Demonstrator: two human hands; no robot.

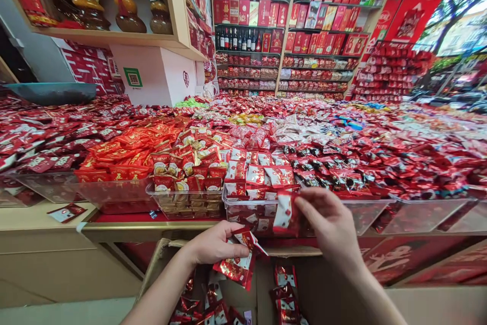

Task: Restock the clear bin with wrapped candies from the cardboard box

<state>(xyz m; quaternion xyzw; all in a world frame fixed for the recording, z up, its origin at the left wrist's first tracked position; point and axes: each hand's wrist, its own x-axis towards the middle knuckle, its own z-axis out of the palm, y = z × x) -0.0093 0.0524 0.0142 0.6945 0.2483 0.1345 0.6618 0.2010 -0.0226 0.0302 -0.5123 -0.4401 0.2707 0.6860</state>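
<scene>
My left hand is closed on a few red-and-white candy packets, above an open cardboard box. Between the thumb and fingers of my right hand is a single red-and-white candy packet, upright at the front wall of a clear plastic bin. Similar packets stand in rows in that bin. More loose packets lie in the box under my hands.
Left of that bin is a clear bin of durian candy packets, then orange-red packets. Dark red packets fill bins to the right. One flat packet lies on the counter ledge. Shelves with bottles and boxes stand behind.
</scene>
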